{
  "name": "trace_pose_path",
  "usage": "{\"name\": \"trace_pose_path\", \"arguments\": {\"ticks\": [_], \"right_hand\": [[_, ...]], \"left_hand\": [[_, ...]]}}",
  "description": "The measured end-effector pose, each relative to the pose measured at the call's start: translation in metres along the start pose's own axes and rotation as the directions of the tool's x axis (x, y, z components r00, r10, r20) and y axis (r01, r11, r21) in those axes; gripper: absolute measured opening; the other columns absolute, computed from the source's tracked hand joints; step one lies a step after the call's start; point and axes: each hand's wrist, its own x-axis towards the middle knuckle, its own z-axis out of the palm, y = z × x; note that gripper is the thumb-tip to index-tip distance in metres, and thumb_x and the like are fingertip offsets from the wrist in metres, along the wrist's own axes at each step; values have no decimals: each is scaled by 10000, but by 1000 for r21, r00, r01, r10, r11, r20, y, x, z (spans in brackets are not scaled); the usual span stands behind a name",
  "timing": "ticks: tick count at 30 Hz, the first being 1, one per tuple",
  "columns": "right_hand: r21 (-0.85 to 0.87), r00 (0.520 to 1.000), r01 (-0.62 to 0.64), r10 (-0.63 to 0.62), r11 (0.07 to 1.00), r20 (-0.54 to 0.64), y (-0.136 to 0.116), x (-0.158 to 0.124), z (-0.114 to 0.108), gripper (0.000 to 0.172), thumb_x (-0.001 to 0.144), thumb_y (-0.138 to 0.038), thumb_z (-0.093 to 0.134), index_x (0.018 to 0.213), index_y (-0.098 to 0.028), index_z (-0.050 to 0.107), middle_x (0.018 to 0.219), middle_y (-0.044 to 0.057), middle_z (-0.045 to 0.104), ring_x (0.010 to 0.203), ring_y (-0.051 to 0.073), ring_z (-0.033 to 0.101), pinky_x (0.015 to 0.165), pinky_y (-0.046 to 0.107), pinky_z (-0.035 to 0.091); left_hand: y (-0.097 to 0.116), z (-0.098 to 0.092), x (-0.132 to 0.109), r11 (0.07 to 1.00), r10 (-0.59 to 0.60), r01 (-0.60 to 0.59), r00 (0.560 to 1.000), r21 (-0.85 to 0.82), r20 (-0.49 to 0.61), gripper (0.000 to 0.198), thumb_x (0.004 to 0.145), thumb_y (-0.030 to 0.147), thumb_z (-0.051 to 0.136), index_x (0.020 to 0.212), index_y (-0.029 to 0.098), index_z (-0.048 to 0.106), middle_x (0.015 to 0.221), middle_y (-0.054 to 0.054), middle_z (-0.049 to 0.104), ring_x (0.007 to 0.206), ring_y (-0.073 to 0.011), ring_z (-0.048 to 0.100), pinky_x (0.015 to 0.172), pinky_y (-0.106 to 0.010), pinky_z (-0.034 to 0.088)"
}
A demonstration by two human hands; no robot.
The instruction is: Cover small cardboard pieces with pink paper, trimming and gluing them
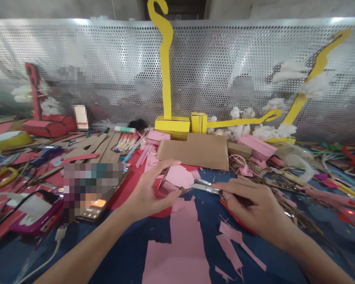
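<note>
My left hand [152, 189] is curved around a small pink paper-covered piece [179, 176], with the thumb along its near edge and the fingers at its far side. In my right hand [251, 201] is a pair of scissors [206, 188], its metal blades slightly apart and pointing left at the pink piece's edge. Whether the blades touch the paper I cannot tell. Just in front lies a large cut sheet of pink paper [185, 244]. Thin pink scraps [230, 248] are scattered to its right, below my right hand.
Behind my hands lies a brown cardboard piece [195, 152]. A yellow hooked stand [165, 79] rises against the perforated metal panel [112, 79]. A lit phone [97, 201] and a purple device with a cable [38, 217] are at left. Twigs and wires [296, 197] clutter the right.
</note>
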Motion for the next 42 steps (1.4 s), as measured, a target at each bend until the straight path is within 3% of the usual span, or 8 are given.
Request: {"name": "trace_pose_path", "arguments": {"ticks": [7, 12, 19, 22, 27, 33, 38, 42], "right_hand": [[59, 987, -153, 151, 986, 49, 2, -2, -2, 282, 987, -251, 522, 1071, -260, 791, 960, 33, 803, 804, 179, 733, 703, 275, 572], [55, 968, -248, 246, 967, 42, 4, 0, 0, 286, 1000, -321, 515, 1059, -266, 789, 919, 22, 809, 759, 189, 743, 709, 279, 597], [83, 972, -235, 234, 968, 26, 2, -2, 2, 269, 1003, -313, 526, 1055, -265, 786, 934, 19, 810, 774, 185, 748, 696, 273, 597], [66, 986, -168, 168, 984, 5, 0, -3, 4, 246, 1001, -272, 546, 1088, -272, 777, 967, 24, 805, 836, 187, 755, 694, 272, 582], [-49, 995, 65, -69, 997, -72, -3, -2, 9, 263, 998, -161, 545, 1151, -254, 737, 867, 19, 775, 733, 165, 701, 657, 304, 521], [-180, 933, 312, -337, 933, -127, -3, -1, 11, 308, 940, -35, 611, 1191, -201, 675, 968, 41, 796, 766, 152, 709, 748, 346, 480], [-229, 920, 351, -380, 908, -95, -4, -4, 13, 328, 923, 9, 632, 1194, -170, 671, 977, 63, 792, 829, 165, 732, 757, 358, 451], [-310, 898, 401, -437, 862, -52, -4, -6, 12, 314, 922, 8, 646, 1197, -142, 668, 960, 72, 786, 833, 175, 735, 756, 368, 437]], "left_hand": [[0, 0, 1, 998, -53, 53, 998, 21, -18, 590, 852, 225, 731, 1396, 287, 509, 1337, -82, 645, 1191, -263, 651, 1043, -429, 546], [-4, 1, 5, 995, -97, 101, 984, 24, -147, 550, 915, 244, 663, 1427, 270, 463, 1402, -104, 577, 1266, -268, 603, 1066, -440, 526], [3, -3, 6, 956, 100, -17, 958, 292, -270, 542, 897, 264, 673, 1403, 282, 481, 1458, -128, 507, 1431, -340, 434, 1164, -585, 396], [12, -4, 5, 883, 259, -113, 927, 456, -271, 463, 882, 271, 674, 1325, 291, 541, 1458, -120, 501, 1427, -372, 424, 1154, -633, 369], [18, -1, 0, 794, 364, -217, 918, 569, -157, 316, 895, 409, 703, 1196, 321, 661, 1456, -94, 492, 1406, -392, 395, 1135, -640, 354], [22, 6, -1, 782, 391, -252, 910, 570, -134, 276, 865, 475, 768, 1102, 334, 757, 1414, -82, 501, 1381, -374, 377, 1141, -589, 329], [25, 9, 0, 798, 409, -288, 904, 529, -126, 55, 856, 343, 806, 907, 331, 788, 1358, -53, 563, 1342, -336, 401, 1107, -559, 351], [25, 9, 1, 828, 384, -278, 914, 487, -132, 82, 863, 255, 790, 862, 338, 791, 1339, -33, 586, 1345, -324, 401, 1089, -552, 373]]}}
